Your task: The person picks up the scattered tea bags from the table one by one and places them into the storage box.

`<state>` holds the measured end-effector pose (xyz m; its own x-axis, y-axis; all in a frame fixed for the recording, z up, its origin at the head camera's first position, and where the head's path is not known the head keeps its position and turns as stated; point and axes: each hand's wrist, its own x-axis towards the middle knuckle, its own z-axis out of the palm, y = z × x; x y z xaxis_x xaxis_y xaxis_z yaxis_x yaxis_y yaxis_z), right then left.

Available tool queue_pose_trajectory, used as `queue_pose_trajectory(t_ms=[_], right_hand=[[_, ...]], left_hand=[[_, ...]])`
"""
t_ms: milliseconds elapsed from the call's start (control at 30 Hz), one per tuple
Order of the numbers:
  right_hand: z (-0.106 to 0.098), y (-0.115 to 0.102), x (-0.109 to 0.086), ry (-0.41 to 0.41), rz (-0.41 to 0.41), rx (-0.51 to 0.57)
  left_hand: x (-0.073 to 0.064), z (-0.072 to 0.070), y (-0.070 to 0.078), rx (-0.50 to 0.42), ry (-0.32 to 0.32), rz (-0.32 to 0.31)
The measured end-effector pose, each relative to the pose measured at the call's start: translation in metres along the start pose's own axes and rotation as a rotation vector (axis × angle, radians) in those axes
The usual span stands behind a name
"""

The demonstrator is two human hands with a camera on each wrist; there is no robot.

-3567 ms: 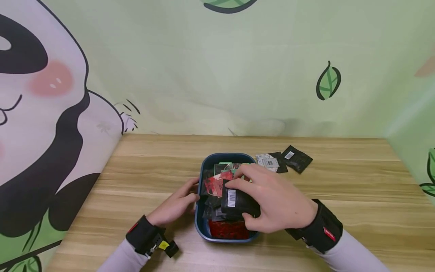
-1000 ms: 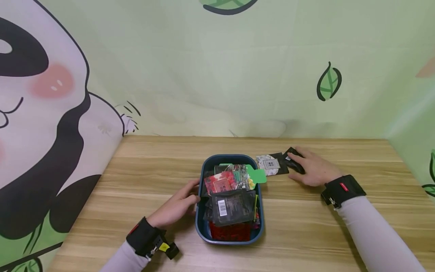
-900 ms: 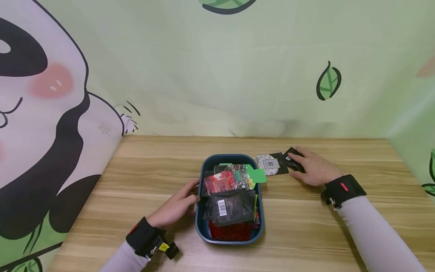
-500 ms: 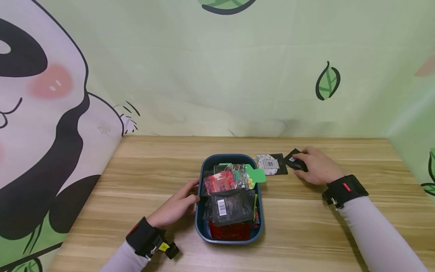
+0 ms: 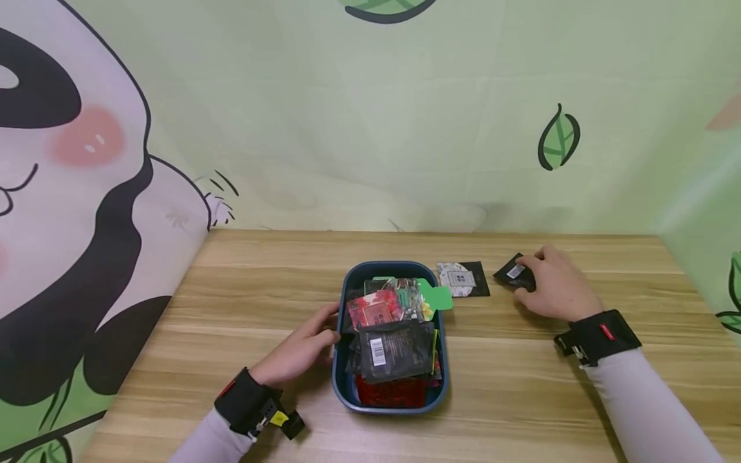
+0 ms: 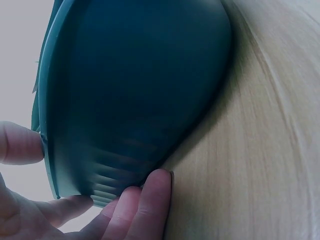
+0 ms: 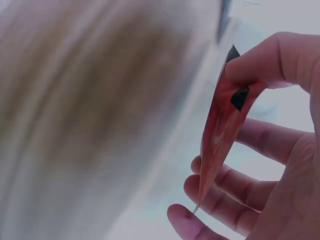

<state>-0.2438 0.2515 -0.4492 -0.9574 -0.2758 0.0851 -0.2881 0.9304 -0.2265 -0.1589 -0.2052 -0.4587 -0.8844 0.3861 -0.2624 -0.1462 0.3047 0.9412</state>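
Note:
My right hand pinches a small black packet with a white barcode label, toward the right back of the table. In the right wrist view the packet shows a red face between thumb and fingers. My left hand rests against the left side of a dark blue plastic bin. In the left wrist view its fingertips touch the bin's ridged outer wall, with the thumb at the rim. Inside the bin lie several flat packets, among them a black barcoded one and a red patterned one.
A black and white patterned packet lies behind the bin's right back corner. A green tab sticks out over the bin's right rim. The wooden table ends at a printed fabric wall.
My right hand has gone from over the bin to the back right and drawn the black packet rightward, away from the patterned one. A black barcoded packet lies in the bin. The left hand stays put.

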Motion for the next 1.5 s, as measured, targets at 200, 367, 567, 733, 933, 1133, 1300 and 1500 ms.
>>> queue_pose_trajectory(t_ms=[200,367,567,733,933,1133,1300,1500], right_hand=[[-0.02,-0.017,-0.001,0.112,-0.041,-0.007],[-0.036,-0.047,0.005,0.166,-0.14,-0.032],[-0.045,-0.086,0.016,0.165,-0.282,-0.002],[-0.052,-0.115,0.025,0.126,-0.378,0.059],[-0.056,-0.144,0.034,0.052,-0.485,0.131],[-0.048,-0.163,0.043,-0.002,-0.58,0.174],[-0.041,-0.173,0.047,-0.034,-0.616,0.183],[-0.038,-0.181,0.051,-0.037,-0.645,0.188]], left_hand=[[0.0,-0.002,0.001,-0.005,-0.002,-0.001],[0.0,-0.002,0.002,-0.002,-0.008,0.004],[0.0,-0.001,0.003,0.001,-0.032,0.029],[0.0,0.0,0.004,0.001,-0.026,0.028],[0.0,0.0,0.003,0.003,-0.02,0.025],[0.0,0.0,0.002,-0.009,-0.024,0.022],[0.0,0.001,0.001,-0.011,-0.029,0.027],[0.0,0.0,0.002,-0.013,-0.029,0.028]])
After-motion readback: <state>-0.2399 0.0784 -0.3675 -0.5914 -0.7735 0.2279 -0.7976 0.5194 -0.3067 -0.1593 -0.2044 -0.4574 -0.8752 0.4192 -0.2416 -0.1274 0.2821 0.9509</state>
